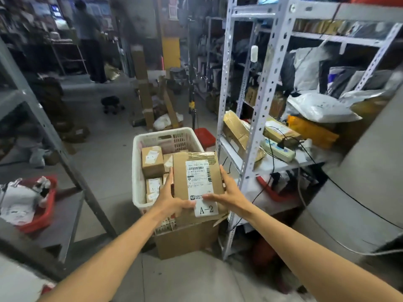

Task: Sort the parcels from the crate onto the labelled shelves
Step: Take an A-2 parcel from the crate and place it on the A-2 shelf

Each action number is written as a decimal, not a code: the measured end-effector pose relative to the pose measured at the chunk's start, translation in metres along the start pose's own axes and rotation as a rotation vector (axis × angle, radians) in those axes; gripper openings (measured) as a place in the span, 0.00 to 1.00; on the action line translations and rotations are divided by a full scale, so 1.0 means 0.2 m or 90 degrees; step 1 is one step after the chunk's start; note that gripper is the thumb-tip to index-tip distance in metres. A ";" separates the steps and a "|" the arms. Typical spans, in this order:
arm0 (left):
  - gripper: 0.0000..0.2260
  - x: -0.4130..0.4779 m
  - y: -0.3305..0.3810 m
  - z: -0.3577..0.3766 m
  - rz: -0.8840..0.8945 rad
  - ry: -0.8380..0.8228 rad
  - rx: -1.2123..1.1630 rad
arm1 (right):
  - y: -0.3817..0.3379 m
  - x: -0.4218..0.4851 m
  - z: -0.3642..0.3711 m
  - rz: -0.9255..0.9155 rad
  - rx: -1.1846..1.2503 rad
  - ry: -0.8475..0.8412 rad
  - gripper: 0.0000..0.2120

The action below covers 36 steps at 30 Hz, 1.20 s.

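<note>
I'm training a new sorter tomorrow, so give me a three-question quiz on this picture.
1. True or false: the left hand and right hand both hold the parcel over the crate.
2. The big code on the parcel's label reads: A) A-2 B) B-4 C) C-1
3. On which side of the person is the shelf with the power strip?
Key: 1 true; 2 A; 3 right.

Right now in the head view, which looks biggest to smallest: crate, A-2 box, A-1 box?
1. crate
2. A-2 box
3. A-1 box
A-2 box is held nearer, so it may look extra big.
</note>
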<state>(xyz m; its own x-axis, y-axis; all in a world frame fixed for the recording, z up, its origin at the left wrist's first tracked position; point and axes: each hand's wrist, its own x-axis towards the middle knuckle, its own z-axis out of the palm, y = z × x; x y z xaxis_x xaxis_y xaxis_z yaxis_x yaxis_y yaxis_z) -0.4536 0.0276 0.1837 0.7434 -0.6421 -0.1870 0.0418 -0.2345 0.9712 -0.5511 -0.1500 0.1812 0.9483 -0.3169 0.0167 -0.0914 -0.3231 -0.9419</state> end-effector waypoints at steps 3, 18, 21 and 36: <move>0.57 -0.10 -0.02 0.11 0.015 -0.028 0.012 | 0.06 -0.18 -0.06 0.019 0.011 0.014 0.52; 0.58 -0.06 0.26 1.08 0.080 -0.336 0.103 | 0.18 -0.99 -0.76 0.139 -0.013 0.294 0.63; 0.56 -0.04 0.41 1.35 0.133 -0.432 0.131 | 0.16 -1.17 -0.93 0.133 -0.010 0.419 0.62; 0.61 -0.61 0.98 2.57 0.325 -1.046 -0.006 | -0.30 -2.24 -1.20 0.274 -0.249 1.033 0.61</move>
<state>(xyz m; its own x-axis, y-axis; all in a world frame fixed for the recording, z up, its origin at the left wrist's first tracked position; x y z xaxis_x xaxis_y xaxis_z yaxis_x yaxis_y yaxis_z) -0.8799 -0.3153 0.3213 -0.7270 -0.6628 0.1794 0.0443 0.2154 0.9755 -1.0440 -0.2033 0.3115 -0.3916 -0.8584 0.3313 -0.5324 -0.0823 -0.8425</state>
